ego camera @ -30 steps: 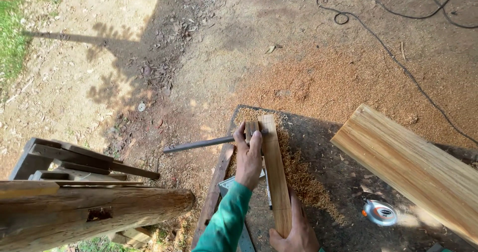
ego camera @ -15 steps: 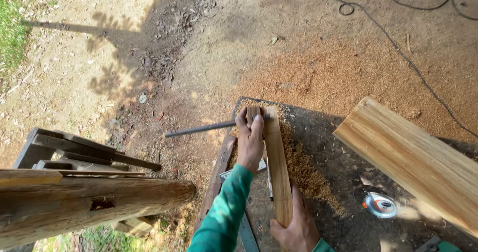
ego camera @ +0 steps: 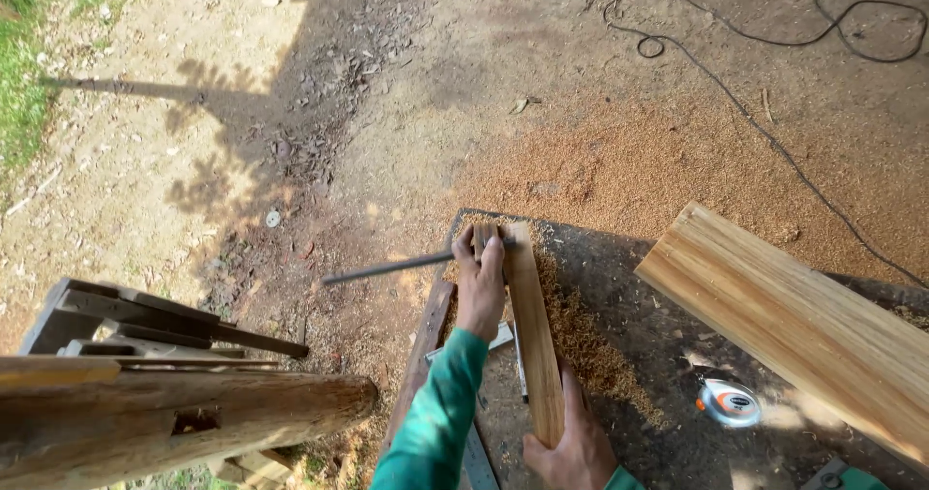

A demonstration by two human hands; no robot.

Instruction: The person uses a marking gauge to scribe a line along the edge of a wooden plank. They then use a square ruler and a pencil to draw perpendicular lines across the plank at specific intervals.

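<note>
Pale, straight-grained wood makes up the slat [ego camera: 530,326] we hold: a narrow strip lying lengthways on the dark bench [ego camera: 629,287], its far end near the bench's far edge, its near end towards us. Sawdust [ego camera: 581,340] is heaped along its right side.

Our left hand [ego camera: 481,287] rests on the far end of the slat, fingers together and pressed down over a thin metal rod [ego camera: 387,267] that sticks out to the left, past the bench edge. Our right hand [ego camera: 579,446] clamps the near end, thumb up along the right edge; its other fingers are out of view. A metal square [ego camera: 513,350] lies under the slat, just left of it.

To the right a broad plank [ego camera: 794,321] slants across the bench, and a tape measure [ego camera: 728,402] sits near its near edge. A log [ego camera: 184,422] lies at near left, and a cable [ego camera: 745,113] trails over the dirt beyond.

Compared with half a second ago, both hands keep the same grip, and the slat and rod have not shifted on the bench; only our viewpoint has drifted slightly.
</note>
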